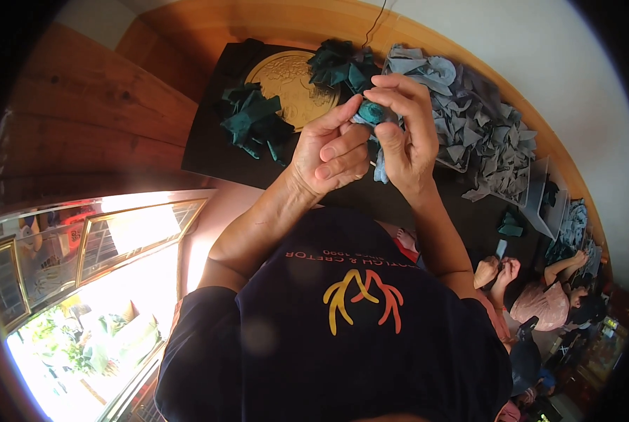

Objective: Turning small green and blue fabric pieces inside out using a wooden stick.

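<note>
Both my hands hold one small rolled rosette (371, 112) above the dark table. Its tightly wound teal centre faces up, with a pale blue layer around it and a pale blue strip (380, 169) hanging below. My left hand (334, 149) pinches it from the left between thumb and fingers, its lower fingers curled in. My right hand (409, 130) closes on it from the right, fingers curving over the top and thumb in front. Behind my hands lies a heap of dark green cut pieces (342, 67), of cloth or paper. Another dark green heap (251, 116) sits farther left.
A round gold embossed plate (286, 67) lies on the dark table (212, 133). Grey-blue cut pieces (487, 133) pile up at the right. Beyond them stands a clear plastic bin (548, 204). Another person's hands (494, 273) work at the table's right side, with more people past them.
</note>
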### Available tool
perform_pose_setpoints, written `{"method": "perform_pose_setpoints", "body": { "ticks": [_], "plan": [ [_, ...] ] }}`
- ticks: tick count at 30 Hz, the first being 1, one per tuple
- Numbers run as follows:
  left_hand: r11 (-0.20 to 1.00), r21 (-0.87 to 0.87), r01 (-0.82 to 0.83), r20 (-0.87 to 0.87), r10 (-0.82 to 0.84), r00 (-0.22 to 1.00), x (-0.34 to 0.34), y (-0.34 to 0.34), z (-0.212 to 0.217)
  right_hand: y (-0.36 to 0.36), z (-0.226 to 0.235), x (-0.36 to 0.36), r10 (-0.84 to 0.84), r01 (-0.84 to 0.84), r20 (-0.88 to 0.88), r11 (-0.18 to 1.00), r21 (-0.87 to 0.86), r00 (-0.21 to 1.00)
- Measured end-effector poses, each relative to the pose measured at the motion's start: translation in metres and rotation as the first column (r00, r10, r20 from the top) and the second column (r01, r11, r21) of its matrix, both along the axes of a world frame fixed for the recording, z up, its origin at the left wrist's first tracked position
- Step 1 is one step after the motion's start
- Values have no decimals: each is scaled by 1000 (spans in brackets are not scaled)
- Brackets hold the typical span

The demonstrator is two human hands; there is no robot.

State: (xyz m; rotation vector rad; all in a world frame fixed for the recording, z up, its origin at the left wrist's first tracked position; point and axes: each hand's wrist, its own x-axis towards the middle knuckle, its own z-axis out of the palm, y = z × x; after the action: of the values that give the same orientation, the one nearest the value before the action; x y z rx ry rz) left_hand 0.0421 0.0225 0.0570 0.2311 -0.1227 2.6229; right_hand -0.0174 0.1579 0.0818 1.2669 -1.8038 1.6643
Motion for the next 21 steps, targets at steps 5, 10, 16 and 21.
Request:
{"method": "perform_pose_setpoints", "body": {
  "ticks": [5,10,16,21],
  "plan": [
    [998,-57,-12,-18,11,1000,7,5,2,-2,4,2,43,-40,-17,988,147,999],
    [991,-131,-9,-81,-1,997,11,1,3,-1,6,9,4,-19,87,986,164,996],
    [1000,-13,-5,-85,4,996,12,3,-1,-9,9,12,-30,31,-7,990,139,1000],
    [993,110,49,-144,-33,989,14,6,-2,-8,19,15,51,-50,-5,986,162,999]
  ]
}}
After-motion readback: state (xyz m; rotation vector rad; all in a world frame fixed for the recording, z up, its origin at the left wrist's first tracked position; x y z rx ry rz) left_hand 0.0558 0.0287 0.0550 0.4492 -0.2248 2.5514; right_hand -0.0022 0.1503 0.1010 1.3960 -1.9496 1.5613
